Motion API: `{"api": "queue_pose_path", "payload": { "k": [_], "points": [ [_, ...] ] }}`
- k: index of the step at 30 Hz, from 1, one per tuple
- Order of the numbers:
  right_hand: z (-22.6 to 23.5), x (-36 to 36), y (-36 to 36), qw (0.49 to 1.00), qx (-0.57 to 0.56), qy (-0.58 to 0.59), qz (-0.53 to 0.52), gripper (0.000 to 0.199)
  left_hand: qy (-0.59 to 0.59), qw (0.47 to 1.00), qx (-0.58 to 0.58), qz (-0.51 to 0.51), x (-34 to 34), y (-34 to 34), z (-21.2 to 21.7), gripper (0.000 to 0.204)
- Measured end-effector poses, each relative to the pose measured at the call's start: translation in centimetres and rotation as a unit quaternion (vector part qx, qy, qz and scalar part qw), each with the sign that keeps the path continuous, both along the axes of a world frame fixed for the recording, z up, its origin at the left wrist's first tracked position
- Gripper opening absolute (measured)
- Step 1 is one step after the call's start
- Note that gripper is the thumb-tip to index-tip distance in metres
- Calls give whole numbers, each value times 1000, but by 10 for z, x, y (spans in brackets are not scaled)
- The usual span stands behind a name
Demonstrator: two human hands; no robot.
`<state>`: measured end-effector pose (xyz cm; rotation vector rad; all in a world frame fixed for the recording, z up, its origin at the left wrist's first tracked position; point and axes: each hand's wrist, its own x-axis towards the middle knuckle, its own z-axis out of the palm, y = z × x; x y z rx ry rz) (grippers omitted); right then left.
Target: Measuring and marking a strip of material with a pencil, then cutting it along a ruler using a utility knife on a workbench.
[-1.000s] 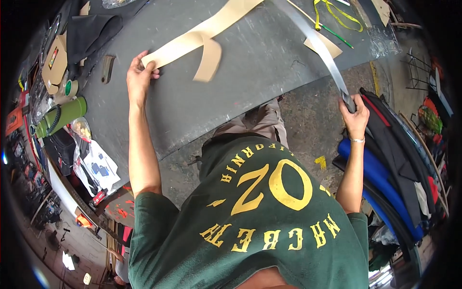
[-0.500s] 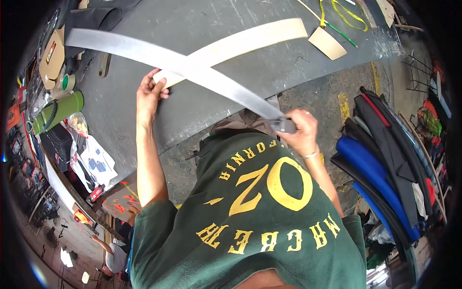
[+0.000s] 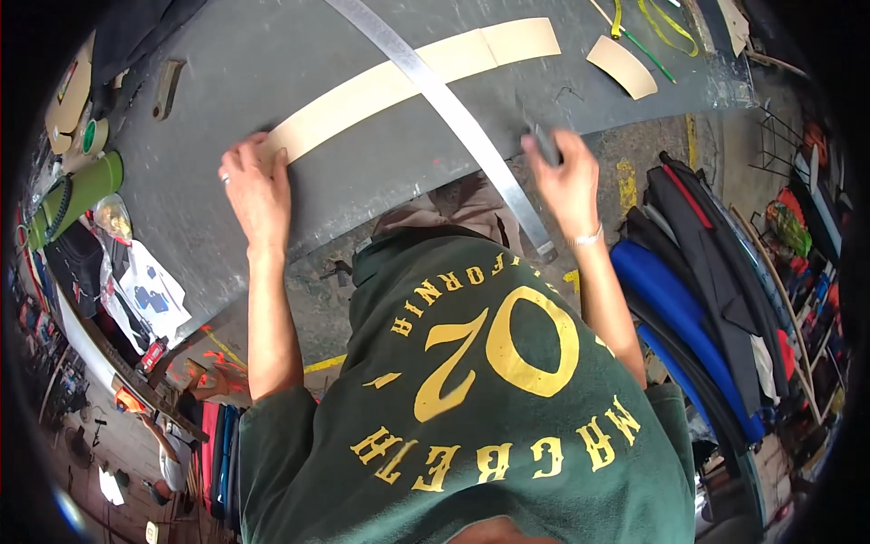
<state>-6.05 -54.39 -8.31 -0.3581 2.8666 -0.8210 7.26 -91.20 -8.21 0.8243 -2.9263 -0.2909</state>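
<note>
The beige paper strip (image 3: 399, 86) lies flat on the grey tabletop (image 3: 272, 54), running from under the left hand (image 3: 256, 186) up and away to the right. The left hand's grip is spread open, palm and fingers pressed down on the strip's near end, holding nothing. A long metal ruler (image 3: 453, 113) lies across the strip, crossing it up and to the right of that left grip, and slants down past the tabletop edge to end just beside the right wrist. The right hand (image 3: 564, 177) sits at the tabletop's near edge, just right of the ruler; its grip is closed around a small dark tool (image 3: 545, 142), which is blurred, so its kind cannot be told.

Beyond the right grip, farther up the tabletop, lie a smaller beige paper piece (image 3: 621, 65) and a yellow measuring tape (image 3: 660, 23). Well to the left of the left grip, at the tabletop's far side, lie a green cylinder (image 3: 77, 186) and a tape roll (image 3: 91, 136). To the right of the right grip, below the tabletop, rolls of blue and black material (image 3: 689, 299) are stacked together.
</note>
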Motion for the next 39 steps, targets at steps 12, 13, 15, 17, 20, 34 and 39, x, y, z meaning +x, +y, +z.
{"api": "queue_pose_path", "payload": {
  "k": [12,13,15,17,20,34,39],
  "points": [
    [-6,-119,-91,997,-36,-70,3,33,-79,996,-21,-43,17,40,-30,65],
    [-3,-120,-93,997,-37,-69,-1,32,-69,997,2,-41,17,41,-30,67],
    [-1,-121,-93,997,-36,-69,-6,34,-82,996,3,-39,14,42,-28,66],
    [-4,-124,-90,996,-47,-72,-20,41,-94,995,4,-38,11,44,-23,66],
    [0,-124,-91,996,-36,-79,-12,39,-142,988,-20,-59,7,47,-17,64],
    [7,-127,-92,995,33,-92,-2,44,-133,989,-2,-67,8,44,-10,64],
    [11,-131,-93,989,91,-118,19,48,-113,991,21,-68,-7,48,-8,67]
  ]
}}
